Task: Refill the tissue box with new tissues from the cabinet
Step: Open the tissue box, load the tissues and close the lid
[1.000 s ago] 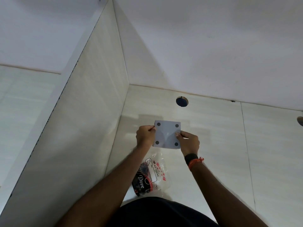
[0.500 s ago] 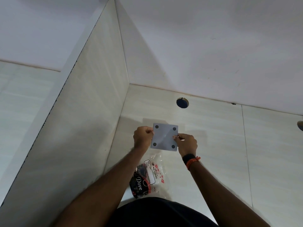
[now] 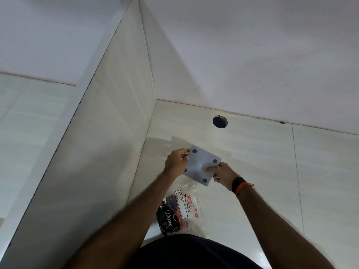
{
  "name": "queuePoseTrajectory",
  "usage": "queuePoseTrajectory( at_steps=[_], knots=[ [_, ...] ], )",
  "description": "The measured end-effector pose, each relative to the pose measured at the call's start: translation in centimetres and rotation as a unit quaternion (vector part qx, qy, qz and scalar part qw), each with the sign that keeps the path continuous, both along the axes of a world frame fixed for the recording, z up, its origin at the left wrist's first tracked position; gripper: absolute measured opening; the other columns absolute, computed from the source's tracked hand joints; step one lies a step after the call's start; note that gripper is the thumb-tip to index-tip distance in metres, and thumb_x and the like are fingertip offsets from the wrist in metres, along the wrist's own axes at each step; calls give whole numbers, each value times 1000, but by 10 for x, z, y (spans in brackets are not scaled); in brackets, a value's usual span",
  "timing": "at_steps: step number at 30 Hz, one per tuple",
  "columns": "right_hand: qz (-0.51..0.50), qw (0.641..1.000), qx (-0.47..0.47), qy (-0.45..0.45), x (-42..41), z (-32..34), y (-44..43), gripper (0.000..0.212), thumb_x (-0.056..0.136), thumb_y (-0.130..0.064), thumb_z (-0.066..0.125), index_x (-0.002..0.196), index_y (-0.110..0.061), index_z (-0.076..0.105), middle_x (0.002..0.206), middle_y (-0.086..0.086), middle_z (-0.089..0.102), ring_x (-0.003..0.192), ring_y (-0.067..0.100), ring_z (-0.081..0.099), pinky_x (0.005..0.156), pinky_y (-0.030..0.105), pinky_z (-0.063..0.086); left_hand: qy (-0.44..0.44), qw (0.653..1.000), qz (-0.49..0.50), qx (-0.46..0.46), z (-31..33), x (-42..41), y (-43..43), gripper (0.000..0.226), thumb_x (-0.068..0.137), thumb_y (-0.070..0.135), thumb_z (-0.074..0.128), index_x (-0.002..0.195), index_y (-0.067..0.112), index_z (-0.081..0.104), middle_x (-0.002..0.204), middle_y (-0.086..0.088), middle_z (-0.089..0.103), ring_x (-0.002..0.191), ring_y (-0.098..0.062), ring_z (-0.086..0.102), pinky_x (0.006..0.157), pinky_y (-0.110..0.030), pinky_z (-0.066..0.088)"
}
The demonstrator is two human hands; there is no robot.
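Note:
I hold a square white tissue box upside down over the pale counter; dark round feet mark the corners of its underside. My left hand grips its left edge. My right hand, with a black band and orange thread at the wrist, grips its right side with fingers pressed on the underside. Below the box lies a clear plastic tissue wrapper printed "BIG TISSUES" with a dark "Dove" label; whether tissues remain inside it I cannot tell.
A tall pale side panel rises on the left. The white back wall meets the counter behind the box. A round cable hole sits in the counter near the wall. My dark shirt fills the bottom edge.
The box has turned clockwise in my hands and now sits tilted like a diamond. My right fingers have moved further onto its underside.

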State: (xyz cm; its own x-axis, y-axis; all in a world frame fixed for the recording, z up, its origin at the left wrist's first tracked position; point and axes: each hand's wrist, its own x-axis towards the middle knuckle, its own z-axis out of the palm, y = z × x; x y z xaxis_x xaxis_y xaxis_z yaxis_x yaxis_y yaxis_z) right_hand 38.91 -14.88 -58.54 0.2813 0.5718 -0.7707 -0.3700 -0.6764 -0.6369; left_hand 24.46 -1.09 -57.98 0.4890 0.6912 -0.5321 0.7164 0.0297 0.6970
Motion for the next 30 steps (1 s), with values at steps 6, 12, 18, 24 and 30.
queuePoseTrajectory(
  at_steps=[6, 12, 18, 24, 30],
  knots=[
    [-43, 973, 91, -208, -10, 2, -8, 69, 71, -5, 84, 126, -18, 45, 119, 6, 54, 99, 23, 60, 61, 32, 60, -166, 934, 205, -239, 18, -8, -2, 39, 94, 43, 53, 118, 17, 69, 122, -6, 67, 118, -29, 58, 98, -47, 49],
    [67, 925, 149, -344, -41, -2, -16, 73, 78, 0, 76, 137, -32, 47, 140, 0, 45, 102, 18, 65, 82, 8, 50, -97, 890, 215, -391, 27, -30, 9, 42, 82, 37, 74, 109, 7, 62, 101, -16, 62, 92, -29, 63, 80, -46, 61],
    [-57, 980, 149, -122, -57, -5, -17, 69, 87, 19, 46, 144, -21, 45, 141, 6, 53, 117, 15, 63, 96, 36, 55, -143, 881, 264, -366, 1, -51, 5, 43, 84, 20, 73, 118, -2, 60, 96, -17, 66, 87, -28, 63, 81, -43, 58],
    [-149, 984, 70, 66, -61, -6, -3, 36, 98, -25, 56, 124, 0, 60, 129, 19, 63, 119, 36, 61, 106, 45, 48, -180, 899, 278, -287, -24, -64, 7, 66, 73, 18, 81, 134, 17, 55, 124, -9, 67, 107, -30, 65, 79, -45, 60],
    [-117, 990, -7, -84, -64, -23, 22, 44, 88, -22, 71, 127, -5, 59, 118, 14, 67, 99, 25, 66, 88, 38, 58, -97, 969, 199, -110, -27, -56, 14, 56, 81, 7, 73, 134, 13, 58, 128, -13, 65, 112, -29, 64, 97, -45, 54]
  ],
)
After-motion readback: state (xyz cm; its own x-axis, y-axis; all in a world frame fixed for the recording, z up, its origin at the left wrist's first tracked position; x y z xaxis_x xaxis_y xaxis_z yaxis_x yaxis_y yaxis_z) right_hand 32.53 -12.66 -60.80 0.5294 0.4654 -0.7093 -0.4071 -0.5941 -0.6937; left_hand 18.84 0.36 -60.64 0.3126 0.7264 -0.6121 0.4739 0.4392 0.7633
